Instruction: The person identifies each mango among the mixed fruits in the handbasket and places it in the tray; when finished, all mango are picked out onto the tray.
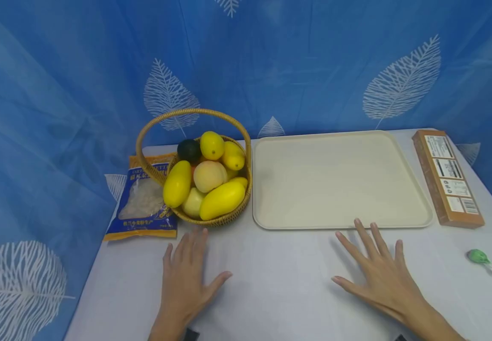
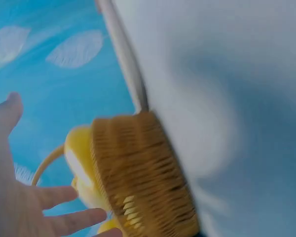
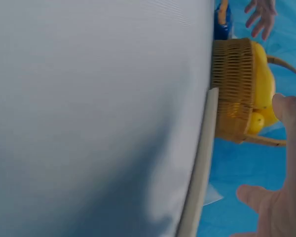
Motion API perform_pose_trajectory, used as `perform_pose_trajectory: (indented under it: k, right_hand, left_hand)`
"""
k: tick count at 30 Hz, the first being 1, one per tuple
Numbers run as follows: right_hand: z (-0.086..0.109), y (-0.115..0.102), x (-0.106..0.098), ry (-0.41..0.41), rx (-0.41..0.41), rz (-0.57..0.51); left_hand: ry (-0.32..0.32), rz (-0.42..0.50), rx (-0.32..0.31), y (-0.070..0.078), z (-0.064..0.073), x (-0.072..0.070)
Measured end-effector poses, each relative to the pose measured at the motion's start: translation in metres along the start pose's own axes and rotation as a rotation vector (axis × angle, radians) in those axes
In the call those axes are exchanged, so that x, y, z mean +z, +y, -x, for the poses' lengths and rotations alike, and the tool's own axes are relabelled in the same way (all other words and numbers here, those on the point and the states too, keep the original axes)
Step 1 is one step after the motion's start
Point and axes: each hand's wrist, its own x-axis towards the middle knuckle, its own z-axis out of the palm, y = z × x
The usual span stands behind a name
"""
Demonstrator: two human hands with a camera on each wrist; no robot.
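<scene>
My left hand (image 1: 185, 279) is held palm down with its fingers straight, just in front of a wicker basket (image 1: 234, 215). Nothing is in it. Fruit fills the basket: yellow mangoes (image 1: 222, 199), lemons (image 1: 212, 145), a peach (image 1: 208, 176) and a dark green avocado (image 1: 189, 150). Over on the right, my right hand (image 1: 380, 277) spreads its fingers near the front edge of a cream tray (image 1: 340, 180), holding nothing. In the left wrist view the left hand's fingers (image 2: 79, 222) overlap the fruit beside the basket wall (image 2: 143, 173).
Behind and left of the basket lies a blue and yellow food bag (image 1: 143, 199), partly covered by it. A brown box (image 1: 448, 177) with white labels lies right of the tray. A green lollipop (image 1: 478, 256) is near the right edge. A blue leaf-print curtain (image 1: 305, 66) hangs behind.
</scene>
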Motion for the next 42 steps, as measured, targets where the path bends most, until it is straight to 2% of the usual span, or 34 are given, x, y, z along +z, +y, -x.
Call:
perform_pose_trajectory:
  k: [5, 8, 10, 15, 17, 20, 26, 33, 38, 42]
  right_hand:
    - [-0.020, -0.011, -0.011, 0.033, -0.053, -0.045]
    - [-0.037, -0.020, -0.018, 0.071, -0.106, -0.080]
    - [-0.049, -0.028, -0.021, 0.095, -0.145, -0.099]
    - [-0.082, -0.051, -0.025, 0.157, -0.241, -0.141]
    - [-0.095, -0.061, -0.025, 0.190, -0.277, -0.172]
    - [-0.114, -0.074, -0.026, 0.235, -0.330, -0.241]
    - [-0.148, -0.099, -0.026, 0.251, -0.381, -0.338]
    - [-0.181, -0.129, -0.015, 0.204, -0.459, -0.421]
    - [-0.196, -0.140, -0.003, 0.186, -0.504, -0.470]
    - [-0.202, -0.143, 0.003, 0.180, -0.521, -0.484]
  left_hand:
    - [0.225, 0.215, -0.058, -0.019, -0.021, -0.015]
    - [0.320, 0.339, -0.114, -0.030, -0.039, -0.021]
    - [0.329, 0.407, -0.179, -0.035, -0.049, -0.022]
    - [0.243, 0.627, -0.368, -0.038, -0.066, -0.012]
    - [0.232, 0.719, -0.415, -0.038, -0.070, -0.005]
    - [0.253, 0.813, -0.448, -0.038, -0.071, 0.008]
    - [0.283, 0.850, -0.467, -0.033, -0.068, 0.027]
    - [0.357, 0.848, -0.417, -0.025, -0.066, 0.037]
    - [0.391, 0.822, -0.368, -0.026, -0.063, 0.043]
    - [0.406, 0.820, -0.352, -0.028, -0.062, 0.044]
